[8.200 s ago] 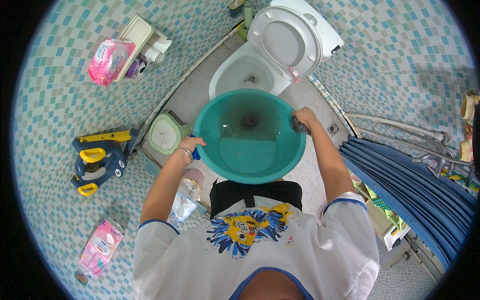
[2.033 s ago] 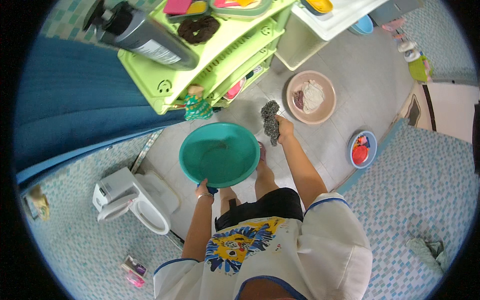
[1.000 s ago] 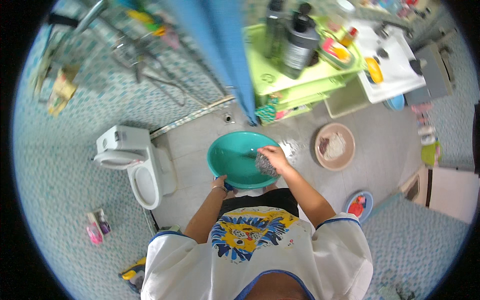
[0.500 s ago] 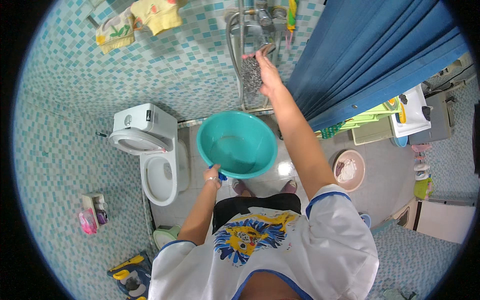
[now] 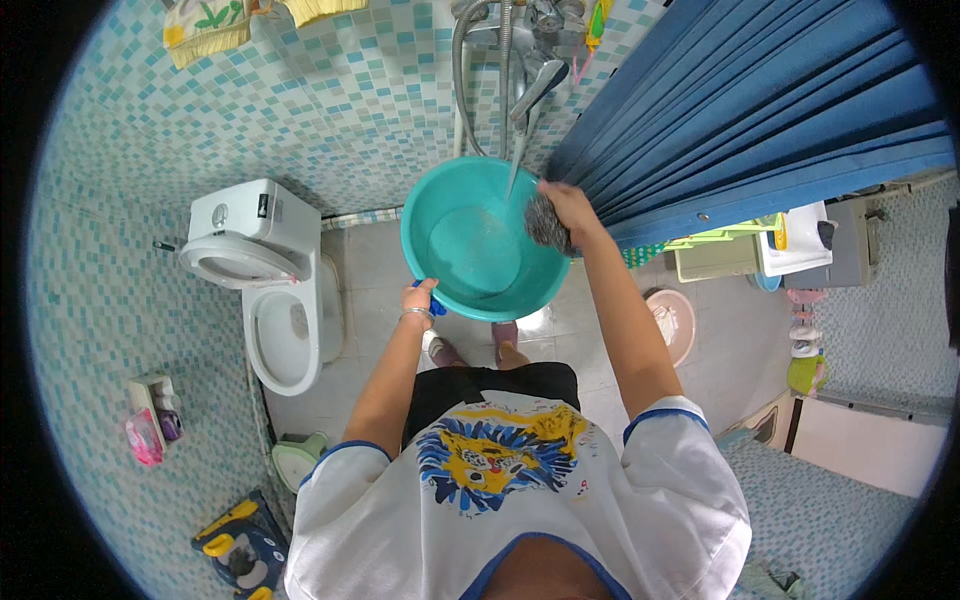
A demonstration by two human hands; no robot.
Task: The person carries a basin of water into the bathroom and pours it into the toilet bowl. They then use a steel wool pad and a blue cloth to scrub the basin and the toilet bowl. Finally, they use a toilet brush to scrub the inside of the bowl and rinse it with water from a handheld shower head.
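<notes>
A round teal basin (image 5: pixel 470 255) is held up in front of me, tilted a little. My left hand (image 5: pixel 418 298) is closed on its near-left rim, and a small blue thing (image 5: pixel 437 305) shows by the fingers; what it is, I cannot tell. A thin stream of water (image 5: pixel 516 175) runs from the wall tap (image 5: pixel 540 88) into the basin. In my right hand (image 5: pixel 570 212) is a grey, shaggy scrubber (image 5: pixel 545 222), at the basin's right rim. The fingers of this hand are partly hidden. Inside the basin the bottom looks wet.
The white toilet (image 5: pixel 283 340), lid raised, stands to the left. A blue curtain (image 5: pixel 760 110) hangs at the right, near my right hand. On the floor beyond my right forearm sits a pink basin (image 5: pixel 680 325) holding cloth. A metal hose (image 5: pixel 505 70) hangs beside the tap.
My right hand has come down from the tap lever to the basin's right rim with the scrubber. Water now runs into the basin, which has moved under the tap. My left hand keeps its grip.
</notes>
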